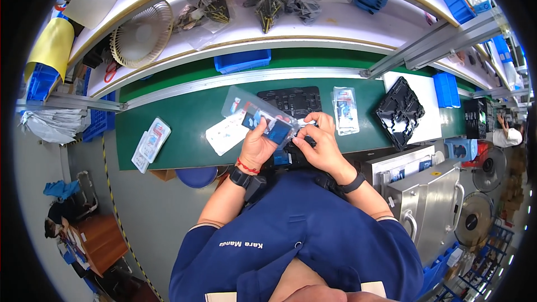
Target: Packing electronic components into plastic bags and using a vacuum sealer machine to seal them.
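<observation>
My left hand (256,148) grips a clear plastic package (241,102) with a blue and dark printed insert, holding it tilted above the bench. My right hand (320,144) is closed at the package's right end, fingertips pinched together; what exactly sits between them is too small to make out. Beneath the package, a white printed card (225,136) lies to the left of my left hand. Just beyond the hands is a black moulded tray (291,100), partly covered by the package. A clear pack with a printed card (345,111) rests to the right.
Two more packs (152,143) lie at the green bench's (190,106) left end. On the right, a black moulded tray (398,113) overlaps a white board (432,120). A shelf (246,36) holding bagged parts spans the back. Metal cabinets (428,201) stand right.
</observation>
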`<action>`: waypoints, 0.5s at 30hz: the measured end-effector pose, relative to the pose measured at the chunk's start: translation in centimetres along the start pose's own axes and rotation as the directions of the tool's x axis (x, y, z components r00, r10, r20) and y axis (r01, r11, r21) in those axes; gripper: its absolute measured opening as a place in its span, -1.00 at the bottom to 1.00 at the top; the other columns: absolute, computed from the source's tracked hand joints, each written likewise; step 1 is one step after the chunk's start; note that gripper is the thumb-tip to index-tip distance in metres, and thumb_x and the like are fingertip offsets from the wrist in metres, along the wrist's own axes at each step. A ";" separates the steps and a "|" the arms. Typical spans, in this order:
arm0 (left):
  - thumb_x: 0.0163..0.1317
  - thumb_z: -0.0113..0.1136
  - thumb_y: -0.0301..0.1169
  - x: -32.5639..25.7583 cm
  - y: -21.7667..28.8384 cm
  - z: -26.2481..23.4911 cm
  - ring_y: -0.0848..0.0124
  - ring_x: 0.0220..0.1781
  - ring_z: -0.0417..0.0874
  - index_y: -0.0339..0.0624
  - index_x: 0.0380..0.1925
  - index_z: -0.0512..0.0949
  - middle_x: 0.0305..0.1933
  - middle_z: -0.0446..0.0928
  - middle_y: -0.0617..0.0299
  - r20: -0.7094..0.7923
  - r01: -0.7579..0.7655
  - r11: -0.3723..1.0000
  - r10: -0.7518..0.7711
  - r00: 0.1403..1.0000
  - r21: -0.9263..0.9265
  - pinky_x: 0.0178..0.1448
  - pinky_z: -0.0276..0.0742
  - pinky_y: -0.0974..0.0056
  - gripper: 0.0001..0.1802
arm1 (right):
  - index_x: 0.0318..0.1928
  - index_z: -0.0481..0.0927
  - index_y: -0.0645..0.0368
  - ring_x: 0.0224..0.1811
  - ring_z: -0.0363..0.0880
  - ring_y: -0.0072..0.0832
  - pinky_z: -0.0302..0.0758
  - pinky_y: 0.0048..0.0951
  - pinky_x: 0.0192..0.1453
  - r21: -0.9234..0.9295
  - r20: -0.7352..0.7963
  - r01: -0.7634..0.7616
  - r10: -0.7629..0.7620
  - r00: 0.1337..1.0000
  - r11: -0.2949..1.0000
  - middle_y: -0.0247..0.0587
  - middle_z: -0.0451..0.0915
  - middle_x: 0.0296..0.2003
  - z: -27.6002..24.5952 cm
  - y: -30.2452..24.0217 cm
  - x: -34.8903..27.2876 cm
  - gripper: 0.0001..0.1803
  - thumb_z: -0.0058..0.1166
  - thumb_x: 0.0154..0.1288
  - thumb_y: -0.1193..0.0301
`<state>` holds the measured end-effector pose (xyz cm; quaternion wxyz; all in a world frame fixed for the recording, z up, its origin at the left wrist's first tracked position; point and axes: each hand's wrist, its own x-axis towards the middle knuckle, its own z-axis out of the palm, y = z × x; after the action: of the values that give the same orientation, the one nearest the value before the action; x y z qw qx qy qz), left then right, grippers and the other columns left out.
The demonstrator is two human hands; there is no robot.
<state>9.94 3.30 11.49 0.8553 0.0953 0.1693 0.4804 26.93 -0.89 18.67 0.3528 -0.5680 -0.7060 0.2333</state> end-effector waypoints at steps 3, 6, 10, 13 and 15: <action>0.28 0.01 -0.35 0.1 -0.1 -0.7 0.22 0.08 0.48 -0.21 -0.01 0.35 -0.02 0.47 0.12 0.008 -0.009 0.996 0.010 1.000 -0.091 0.18 0.39 0.04 -0.69 | -0.52 0.51 0.12 0.01 0.23 -0.15 0.12 -0.18 0.07 0.044 -0.047 0.079 -0.077 0.996 0.996 -0.13 0.37 -0.17 -0.4 -0.6 0.1 -0.86 0.24 -0.05 0.42; 0.23 0.08 -0.40 0.0 0.2 0.4 0.28 0.06 0.48 -0.19 0.01 0.35 -0.03 0.46 0.17 0.006 -0.013 1.000 0.012 1.000 0.016 0.17 0.39 0.09 -0.66 | -0.52 0.50 0.12 0.02 0.23 -0.14 0.11 -0.14 0.08 0.018 -0.024 0.092 -0.092 0.995 0.996 -0.13 0.37 -0.16 -0.4 -0.8 0.4 -0.85 0.24 -0.06 0.42; 0.24 0.03 -0.49 0.0 0.2 1.0 0.36 0.04 0.47 -0.19 0.03 0.33 -0.03 0.44 0.24 -0.010 -0.032 0.992 0.033 0.999 0.122 0.16 0.39 0.20 -0.66 | -0.52 0.50 0.13 0.02 0.23 -0.13 0.10 -0.10 0.09 -0.110 0.047 0.118 -0.113 0.992 0.987 -0.13 0.36 -0.19 -0.1 -1.5 0.6 -0.86 0.22 -0.06 0.43; 0.23 0.01 -0.55 -0.2 0.1 1.2 0.40 0.04 0.46 -0.19 0.03 0.32 -0.02 0.44 0.26 -0.033 -0.041 0.980 0.048 0.998 0.197 0.14 0.38 0.24 -0.66 | -0.53 0.50 0.17 0.03 0.22 -0.12 0.09 -0.06 0.09 -0.234 0.102 0.160 -0.139 0.985 0.959 -0.14 0.35 -0.19 -0.1 -1.9 1.0 -0.85 0.22 -0.09 0.43; 0.23 0.00 -0.57 -0.4 -0.1 1.5 0.44 0.02 0.46 -0.20 0.02 0.34 -0.03 0.44 0.28 -0.036 -0.056 0.977 0.065 0.997 0.204 0.12 0.38 0.28 -0.67 | -0.53 0.50 0.20 0.03 0.23 -0.12 0.09 -0.04 0.09 -0.285 0.103 0.178 -0.154 0.983 0.942 -0.13 0.35 -0.20 0.1 -2.2 1.3 -0.83 0.22 -0.10 0.42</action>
<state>10.42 2.95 12.93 0.8223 0.1771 0.2326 0.4883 25.34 -0.14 20.48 0.2550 -0.5428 -0.7915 0.1179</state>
